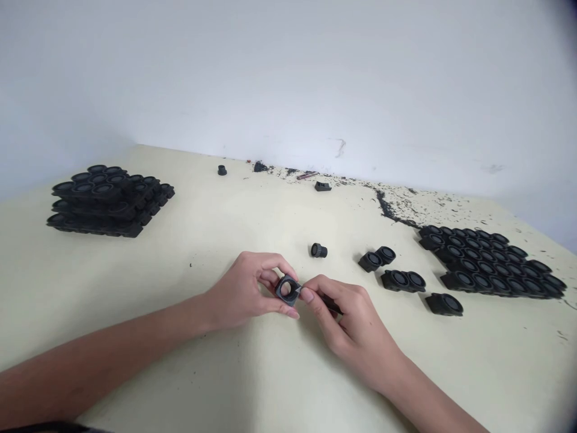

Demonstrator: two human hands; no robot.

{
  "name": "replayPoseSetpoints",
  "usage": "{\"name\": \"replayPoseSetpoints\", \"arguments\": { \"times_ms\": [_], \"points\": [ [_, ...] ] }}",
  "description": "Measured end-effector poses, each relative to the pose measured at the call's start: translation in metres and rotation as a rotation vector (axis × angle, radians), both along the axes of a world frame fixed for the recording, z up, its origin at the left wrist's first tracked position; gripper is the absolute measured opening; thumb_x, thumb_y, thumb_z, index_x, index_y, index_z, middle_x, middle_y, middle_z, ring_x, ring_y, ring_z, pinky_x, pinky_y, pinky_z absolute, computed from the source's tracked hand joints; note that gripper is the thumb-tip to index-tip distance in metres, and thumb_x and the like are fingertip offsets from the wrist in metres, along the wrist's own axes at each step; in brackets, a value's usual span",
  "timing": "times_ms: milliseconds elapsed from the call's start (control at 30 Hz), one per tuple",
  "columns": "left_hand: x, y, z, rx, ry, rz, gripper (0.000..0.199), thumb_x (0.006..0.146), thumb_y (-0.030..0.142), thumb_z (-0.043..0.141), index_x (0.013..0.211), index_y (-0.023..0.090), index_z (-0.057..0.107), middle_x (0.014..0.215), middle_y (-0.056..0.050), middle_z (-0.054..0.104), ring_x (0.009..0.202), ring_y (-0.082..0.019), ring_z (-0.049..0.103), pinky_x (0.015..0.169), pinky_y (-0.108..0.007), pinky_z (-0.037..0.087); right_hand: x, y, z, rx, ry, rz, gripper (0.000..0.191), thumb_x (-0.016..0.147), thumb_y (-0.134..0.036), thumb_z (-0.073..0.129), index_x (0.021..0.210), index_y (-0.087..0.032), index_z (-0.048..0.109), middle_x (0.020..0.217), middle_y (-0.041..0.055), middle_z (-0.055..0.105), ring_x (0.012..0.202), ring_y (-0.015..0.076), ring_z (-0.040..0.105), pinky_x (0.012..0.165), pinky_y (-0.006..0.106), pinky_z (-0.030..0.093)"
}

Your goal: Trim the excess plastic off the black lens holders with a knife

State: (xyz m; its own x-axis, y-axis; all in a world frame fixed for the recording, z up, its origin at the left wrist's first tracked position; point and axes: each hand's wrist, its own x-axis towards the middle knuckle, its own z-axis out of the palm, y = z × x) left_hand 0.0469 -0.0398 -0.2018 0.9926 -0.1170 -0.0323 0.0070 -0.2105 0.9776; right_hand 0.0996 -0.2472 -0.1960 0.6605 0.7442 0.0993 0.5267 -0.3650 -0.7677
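My left hand (243,290) pinches a small square black plastic frame (286,289) with a round hole, holding it by its edges between thumb and fingers. My right hand (354,328) comes in from the other side, its fingertips at the frame's edge. A dark, narrow object (332,304) sits in the right hand's grip, mostly hidden by the fingers, so I cannot tell exactly what it is. Just beyond the hands, a small black ribbed cylinder (318,250) lies on its side on the cream table (189,282).
Several stacked black moulded parts (108,201) stand at the left. A large block of similar round-holed parts (487,261) lies at the right, with smaller joined pieces (402,281) near it. Black debris (387,207) is scattered along the table's far edge by a white wall (288,72).
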Motion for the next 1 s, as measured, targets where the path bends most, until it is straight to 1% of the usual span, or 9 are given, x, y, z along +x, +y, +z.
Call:
{"name": "replayPoseSetpoints", "arguments": {
  "times_ms": [100,167,300,433,467,633,767,900,1000],
  "points": [
    [-0.0009,0.0,-0.0009,-0.029,0.045,-0.003,0.04,0.063,0.031,0.089,0.091,0.015,0.065,0.076,0.001,0.067,0.072,-0.013,0.066,0.073,-0.027,0.057,-0.0003,-0.0001,0.0013,-0.004,0.009,-0.003,0.025,0.101,-0.034,0.046,0.087,-0.019,0.062,0.065,-0.0041,0.051,0.056,0.0053,0.038,0.053,0.022,0.028],
    [-0.002,0.0002,-0.0014,-0.037,0.071,-0.008,0.041,0.064,0.032,0.089,0.092,0.016,0.064,0.076,0.001,0.067,0.072,-0.013,0.066,0.07,-0.027,0.057,-0.0006,-0.0003,0.0029,-0.019,0.022,0.026,0.026,0.101,-0.033,0.046,0.085,-0.018,0.061,0.063,-0.0044,0.05,0.054,0.005,0.037,0.053,0.022,0.027],
    [-0.0027,0.001,-0.0026,-0.023,0.058,-0.006,0.04,0.064,0.032,0.089,0.092,0.016,0.065,0.076,0.001,0.067,0.071,-0.012,0.065,0.071,-0.027,0.056,-0.0011,0.0003,0.0037,-0.04,0.035,0.084,0.026,0.1,-0.034,0.047,0.084,-0.018,0.06,0.062,-0.0048,0.048,0.054,0.0049,0.036,0.053,0.022,0.028],
    [-0.0012,0.0016,-0.0024,-0.023,0.018,-0.008,0.042,0.061,0.03,0.091,0.089,0.015,0.064,0.075,0.001,0.067,0.07,-0.01,0.063,0.072,-0.025,0.053,-0.0006,0.0015,0.0002,0.009,-0.006,-0.017,0.028,0.101,-0.034,0.046,0.083,-0.017,0.059,0.063,-0.0042,0.049,0.054,0.0049,0.036,0.053,0.022,0.028],
    [-0.0007,0.0016,-0.002,-0.024,0.011,-0.009,0.042,0.06,0.03,0.092,0.088,0.015,0.065,0.075,0.001,0.067,0.07,-0.01,0.062,0.072,-0.025,0.053,-0.0005,0.0016,-0.0005,0.016,-0.013,-0.024,0.028,0.101,-0.034,0.046,0.083,-0.017,0.059,0.063,-0.0041,0.049,0.054,0.0049,0.036,0.053,0.022,0.028],
    [0.0007,0.0014,-0.0007,-0.027,-0.008,-0.016,0.042,0.059,0.028,0.092,0.088,0.014,0.066,0.076,0.001,0.067,0.069,-0.01,0.062,0.071,-0.024,0.052,0.0,0.0014,-0.0003,-0.008,-0.001,0.079,0.027,0.1,-0.032,0.047,0.083,-0.017,0.06,0.064,-0.0039,0.051,0.056,0.0049,0.038,0.055,0.022,0.029],
    [0.0006,0.0021,-0.0016,-0.03,-0.015,-0.008,0.042,0.058,0.029,0.092,0.087,0.014,0.066,0.077,0.001,0.068,0.07,-0.009,0.061,0.073,-0.025,0.052,0.0007,0.0012,0.0002,0.02,-0.038,0.008,0.026,0.101,-0.031,0.046,0.083,-0.017,0.059,0.066,-0.0035,0.052,0.057,0.0048,0.039,0.055,0.022,0.029],
    [0.0018,0.0028,-0.002,-0.003,-0.016,-0.026,0.042,0.058,0.031,0.092,0.087,0.014,0.067,0.076,0.0,0.068,0.07,-0.011,0.061,0.07,-0.025,0.051,0.001,-0.0004,0.0009,-0.004,-0.026,0.09,0.026,0.101,-0.029,0.046,0.083,-0.017,0.06,0.067,-0.0038,0.052,0.057,0.0044,0.039,0.056,0.022,0.029],
    [0.0025,0.0027,-0.0013,0.003,-0.022,-0.023,0.042,0.058,0.031,0.093,0.087,0.014,0.067,0.076,-0.001,0.069,0.071,-0.011,0.062,0.07,-0.025,0.051,0.001,-0.0011,0.0026,-0.01,-0.024,0.046,0.026,0.101,-0.03,0.046,0.083,-0.017,0.06,0.067,-0.0036,0.052,0.058,0.005,0.039,0.056,0.022,0.029]
  ]
}}
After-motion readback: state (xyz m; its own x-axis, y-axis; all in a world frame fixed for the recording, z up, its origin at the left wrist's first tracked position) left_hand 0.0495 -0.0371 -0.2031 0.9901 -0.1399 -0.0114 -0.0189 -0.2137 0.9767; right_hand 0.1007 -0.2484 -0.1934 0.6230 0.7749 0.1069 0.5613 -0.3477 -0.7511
